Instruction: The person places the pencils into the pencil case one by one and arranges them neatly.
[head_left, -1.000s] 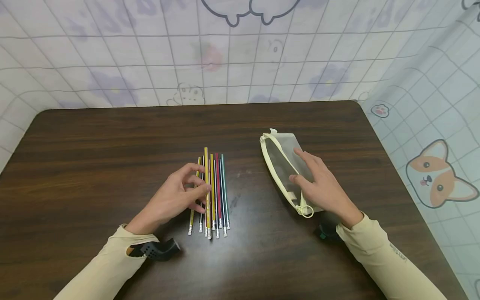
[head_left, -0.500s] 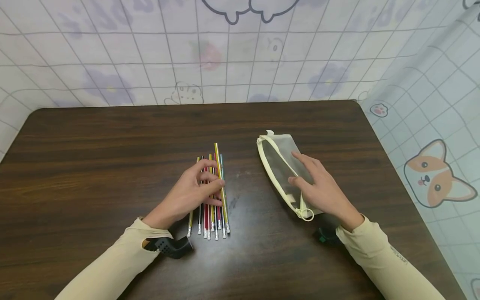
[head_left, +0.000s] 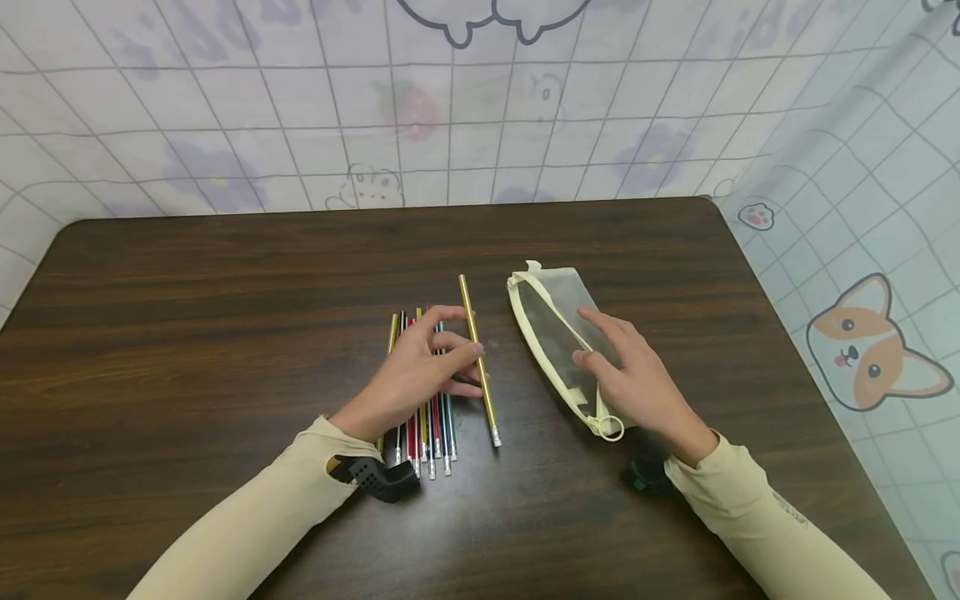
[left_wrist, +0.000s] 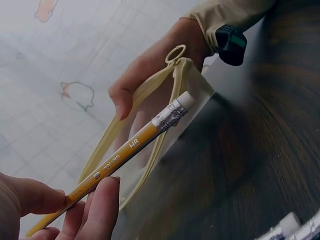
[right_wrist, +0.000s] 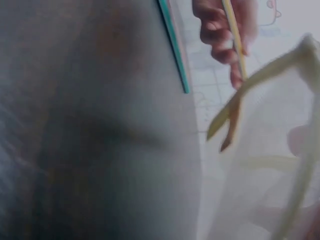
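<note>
A yellow pencil (head_left: 487,398) with a white eraser is pinched between the thumb and fingers of my left hand (head_left: 408,371), off the table. "HB" shows on its barrel in the left wrist view. Beneath that hand lies a row of several pencils (head_left: 432,446), partly covered by it. A see-through pencil case (head_left: 564,287) with cream edging lies to the right, its mouth spread apart. My right hand (head_left: 637,375) holds the case's right side, thumb at the edging. In the right wrist view, the pencil's sharpened tip overlaps the cream edging.
The dark wooden table (head_left: 225,317) reaches back to a wall (head_left: 292,100) covered in grid-patterned cloth with cartoon figures. A similar cloth (head_left: 847,233) hangs along the right side. Black wrist cameras (head_left: 386,482) sit on both wrists.
My left hand has moved right with the yellow pencil, from over the row to beside it, toward the pencil case. My right hand and the case have hardly moved.
</note>
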